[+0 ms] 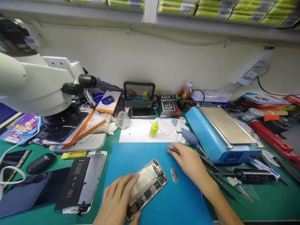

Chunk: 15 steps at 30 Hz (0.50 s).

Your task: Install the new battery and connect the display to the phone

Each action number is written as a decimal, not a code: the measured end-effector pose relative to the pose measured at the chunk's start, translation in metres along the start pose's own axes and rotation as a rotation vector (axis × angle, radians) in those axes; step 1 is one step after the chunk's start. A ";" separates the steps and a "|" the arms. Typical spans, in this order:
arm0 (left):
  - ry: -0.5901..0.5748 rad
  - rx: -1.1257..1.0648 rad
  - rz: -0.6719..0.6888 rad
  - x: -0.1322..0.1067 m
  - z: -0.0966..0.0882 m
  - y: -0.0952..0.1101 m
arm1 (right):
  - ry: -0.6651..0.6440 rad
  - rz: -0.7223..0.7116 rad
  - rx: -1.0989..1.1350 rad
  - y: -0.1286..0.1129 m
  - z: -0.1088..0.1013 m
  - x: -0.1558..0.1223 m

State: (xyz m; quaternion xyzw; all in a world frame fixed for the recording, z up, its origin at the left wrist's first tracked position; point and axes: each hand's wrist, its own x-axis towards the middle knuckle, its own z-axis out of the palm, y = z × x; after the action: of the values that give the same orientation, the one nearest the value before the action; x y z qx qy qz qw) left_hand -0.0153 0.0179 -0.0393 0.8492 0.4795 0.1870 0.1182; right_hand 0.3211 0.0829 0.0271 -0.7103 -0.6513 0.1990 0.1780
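Note:
An opened smartphone [150, 184] lies at a slant on the blue mat [187, 200], its inner boards and bare metal battery bay showing. My left hand [119, 197] grips its left side, thumb near the lower end and fingers over the edge. Farther right, my right hand [187, 159] is closed around a short dark tool [173, 150], whose kind I cannot make out. A razor blade [174, 175] rests on the mat between the phone and my right wrist.
Left of the mat are a black battery [74, 181], a screen panel [93, 178] and a microscope [47, 81]. A yellow bottle [154, 129] and glass jar [123, 120] stand behind. To the right are a blue heating plate machine [211, 134], an air blower [189, 137] and several tools.

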 end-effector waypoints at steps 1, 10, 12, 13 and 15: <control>-0.026 -0.030 0.010 0.001 -0.002 -0.003 | 0.020 -0.001 0.037 0.000 -0.002 -0.004; -0.155 -0.220 0.003 0.000 -0.025 -0.021 | 0.163 0.114 0.385 -0.024 0.009 -0.084; -0.108 -0.175 -0.020 -0.003 -0.030 -0.019 | 0.220 0.155 0.433 -0.034 0.017 -0.100; -0.061 -0.147 -0.023 -0.005 -0.032 -0.016 | 0.233 0.155 0.463 -0.040 0.020 -0.107; 0.013 -0.190 0.007 -0.006 -0.036 -0.010 | 0.219 0.121 0.538 -0.051 0.027 -0.119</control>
State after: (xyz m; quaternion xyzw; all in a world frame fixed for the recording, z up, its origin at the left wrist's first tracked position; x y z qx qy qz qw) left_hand -0.0411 0.0185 -0.0113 0.8347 0.4572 0.2379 0.1943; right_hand 0.2553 -0.0312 0.0358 -0.6926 -0.5084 0.2968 0.4168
